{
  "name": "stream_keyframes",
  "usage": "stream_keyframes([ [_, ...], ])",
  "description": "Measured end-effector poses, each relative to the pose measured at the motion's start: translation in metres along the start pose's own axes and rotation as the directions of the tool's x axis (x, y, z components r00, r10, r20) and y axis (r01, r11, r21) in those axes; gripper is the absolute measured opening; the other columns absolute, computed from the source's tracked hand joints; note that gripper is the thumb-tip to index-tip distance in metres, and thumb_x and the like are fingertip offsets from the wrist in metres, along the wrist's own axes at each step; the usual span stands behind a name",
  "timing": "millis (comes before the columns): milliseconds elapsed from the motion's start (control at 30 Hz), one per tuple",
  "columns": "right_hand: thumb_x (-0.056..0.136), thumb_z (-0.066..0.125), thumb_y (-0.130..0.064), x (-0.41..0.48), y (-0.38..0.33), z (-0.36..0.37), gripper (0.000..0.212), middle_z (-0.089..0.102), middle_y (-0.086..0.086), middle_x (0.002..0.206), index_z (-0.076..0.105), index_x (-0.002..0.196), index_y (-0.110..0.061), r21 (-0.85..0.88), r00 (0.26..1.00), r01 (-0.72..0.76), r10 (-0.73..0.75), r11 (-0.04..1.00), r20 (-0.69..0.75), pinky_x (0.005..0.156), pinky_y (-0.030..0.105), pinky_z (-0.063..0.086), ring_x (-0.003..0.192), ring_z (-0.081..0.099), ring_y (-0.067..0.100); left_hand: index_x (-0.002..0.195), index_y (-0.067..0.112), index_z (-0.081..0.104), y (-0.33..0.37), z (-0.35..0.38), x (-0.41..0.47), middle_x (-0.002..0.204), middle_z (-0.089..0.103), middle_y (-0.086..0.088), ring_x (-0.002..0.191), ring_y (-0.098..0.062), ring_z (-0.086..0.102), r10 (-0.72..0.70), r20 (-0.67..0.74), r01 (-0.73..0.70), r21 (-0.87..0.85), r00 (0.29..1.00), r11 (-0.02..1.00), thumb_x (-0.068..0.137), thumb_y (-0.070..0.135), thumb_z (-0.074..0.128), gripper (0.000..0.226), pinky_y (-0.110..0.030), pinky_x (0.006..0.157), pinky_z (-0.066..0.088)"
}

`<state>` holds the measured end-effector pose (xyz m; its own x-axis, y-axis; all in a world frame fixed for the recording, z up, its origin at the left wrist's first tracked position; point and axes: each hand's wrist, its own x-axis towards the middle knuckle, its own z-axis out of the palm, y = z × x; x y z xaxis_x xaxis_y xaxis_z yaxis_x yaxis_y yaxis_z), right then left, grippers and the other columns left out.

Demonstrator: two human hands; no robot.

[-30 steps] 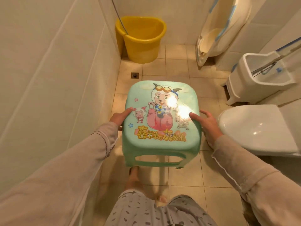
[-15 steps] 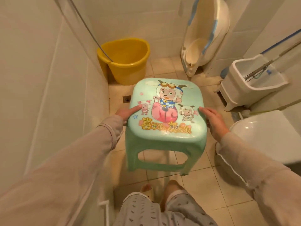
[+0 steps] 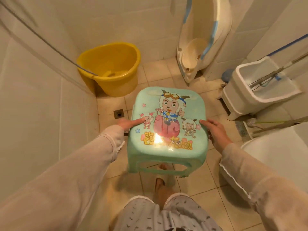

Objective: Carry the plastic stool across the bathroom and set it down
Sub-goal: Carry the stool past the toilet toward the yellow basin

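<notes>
- Head view: plastic stool [image 3: 168, 129] held off the floor, seat up, between tiled wall at left and toilet [image 3: 280, 157] at right.
- Left hand [image 3: 129, 123] and right hand [image 3: 215, 131] clamp opposite seat edges; stool sits squarely between both grips.
- Keep it level, clear the yellow bucket [image 3: 111, 69] far left; feet below are blurred, probably mid-step.

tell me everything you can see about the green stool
The stool is glossy mint-green plastic with a rounded square seat printed with cartoon sheep and yellow characters; a light glare sits on the print. Short legs join an apron with arched cut-outs. It is upright, tilted slightly, apparently held above the tiled floor. The left hand grips its left edge, thumb on the seat; the right hand holds the right edge. Nothing else touches it.
</notes>
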<state>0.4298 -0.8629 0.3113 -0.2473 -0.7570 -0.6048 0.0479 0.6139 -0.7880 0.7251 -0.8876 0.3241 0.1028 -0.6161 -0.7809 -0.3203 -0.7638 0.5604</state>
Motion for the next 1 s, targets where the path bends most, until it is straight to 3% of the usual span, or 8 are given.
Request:
stream_keyframes([
  [133, 0.079, 0.065, -0.021, 0.052, -0.049, 0.003, 0.041, 0.062, 0.011, 0.105, 0.054, 0.116, -0.008, -0.028, 1.0, 0.012, -0.011, 1.0, 0.029, 0.088, 0.04, 0.045, 0.094, 0.058, 0.026, 0.118, -0.002, 0.057, 0.053, -0.008, 0.038, 0.121, 0.065, -0.015, 0.107, -0.027, 0.061, -0.006, -0.007, 0.006, -0.018, 1.0, 1.0, 0.068, 0.044, 0.071, 0.069, -0.033, 0.101, 0.044],
  [233, 0.079, 0.065, -0.021, 0.083, -0.086, 0.01, 0.045, 0.062, 0.012, 0.106, 0.054, 0.12, -0.006, -0.034, 0.998, 0.043, -0.041, 0.998, 0.054, 0.076, 0.031, 0.048, 0.084, 0.06, 0.021, 0.116, -0.002, 0.058, 0.091, -0.017, 0.059, 0.12, 0.066, -0.016, 0.11, -0.029, 0.062, 0.005, -0.018, -0.006, -0.062, 1.0, 0.998, 0.066, 0.044, 0.072, 0.07, -0.039, 0.103, 0.045],
  [433, 0.078, 0.065, -0.02, 0.14, -0.137, 0.024, 0.05, 0.062, 0.014, 0.113, 0.053, 0.123, -0.004, -0.019, 0.996, 0.064, -0.062, 0.998, 0.063, 0.083, 0.035, 0.048, 0.095, 0.059, 0.025, 0.108, 0.0, 0.063, 0.155, -0.032, 0.102, 0.114, 0.068, -0.018, 0.075, -0.022, 0.063, 0.068, -0.032, -0.069, -0.052, 0.997, 0.996, 0.07, 0.041, 0.07, 0.057, -0.03, 0.08, 0.047],
  [567, 0.076, 0.068, -0.018, 0.177, -0.163, 0.038, 0.06, 0.061, 0.017, 0.12, 0.046, 0.13, -0.006, -0.061, 0.998, 0.019, -0.015, 0.998, 0.059, 0.094, 0.042, 0.048, 0.106, 0.059, 0.032, 0.118, 0.0, 0.058, 0.197, -0.042, 0.138, 0.122, 0.063, -0.019, 0.101, -0.031, 0.061, 0.055, -0.018, -0.055, -0.03, 0.998, 0.998, 0.073, 0.035, 0.069, 0.058, -0.033, 0.085, 0.047],
  [700, 0.074, 0.07, -0.017, 0.215, -0.194, 0.059, 0.062, 0.061, 0.015, 0.115, 0.043, 0.13, -0.009, -0.045, 0.998, -0.012, 0.015, 0.999, 0.059, 0.079, 0.035, 0.05, 0.097, 0.06, 0.028, 0.12, 0.001, 0.056, 0.245, -0.057, 0.178, 0.124, 0.062, -0.017, 0.084, -0.023, 0.059, 0.055, 0.037, -0.054, -0.02, 0.998, 0.998, 0.076, 0.03, 0.067, 0.053, -0.03, 0.082, 0.043],
  [800, 0.073, 0.072, -0.018, 0.248, -0.224, 0.074, 0.065, 0.06, 0.015, 0.118, 0.043, 0.13, -0.009, -0.011, 1.0, -0.022, 0.022, 1.0, 0.022, 0.085, 0.038, 0.048, 0.098, 0.059, 0.027, 0.115, 0.001, 0.059, 0.286, -0.073, 0.207, 0.112, 0.066, -0.014, 0.083, -0.022, 0.058, 0.05, 0.027, -0.05, 0.001, 0.998, 0.999, 0.073, 0.032, 0.07, 0.054, -0.029, 0.074, 0.044],
  [900, 0.073, 0.072, -0.017, 0.279, -0.256, 0.085, 0.064, 0.059, 0.017, 0.122, 0.044, 0.129, -0.008, 0.032, 1.0, 0.002, -0.002, 0.999, 0.002, 0.087, 0.038, 0.048, 0.098, 0.059, 0.027, 0.102, 0.006, 0.064, 0.328, -0.087, 0.233, 0.075, 0.069, -0.002, 0.062, -0.014, 0.057, 0.058, 0.013, -0.057, -0.04, 0.998, 0.998, 0.07, 0.035, 0.072, 0.044, -0.022, 0.05, 0.047],
  [1000, 0.073, 0.073, -0.016, 0.308, -0.284, 0.091, 0.063, 0.059, 0.017, 0.124, 0.045, 0.128, -0.007, 0.046, 1.0, 0.023, -0.023, 0.999, -0.019, 0.088, 0.038, 0.049, 0.099, 0.059, 0.026, 0.085, 0.017, 0.066, 0.364, -0.095, 0.257, 0.068, 0.07, -0.002, 0.062, -0.014, 0.057, 0.073, 0.019, -0.072, -0.034, 0.997, 0.997, 0.069, 0.039, 0.071, 0.028, -0.024, 0.059, 0.043],
])
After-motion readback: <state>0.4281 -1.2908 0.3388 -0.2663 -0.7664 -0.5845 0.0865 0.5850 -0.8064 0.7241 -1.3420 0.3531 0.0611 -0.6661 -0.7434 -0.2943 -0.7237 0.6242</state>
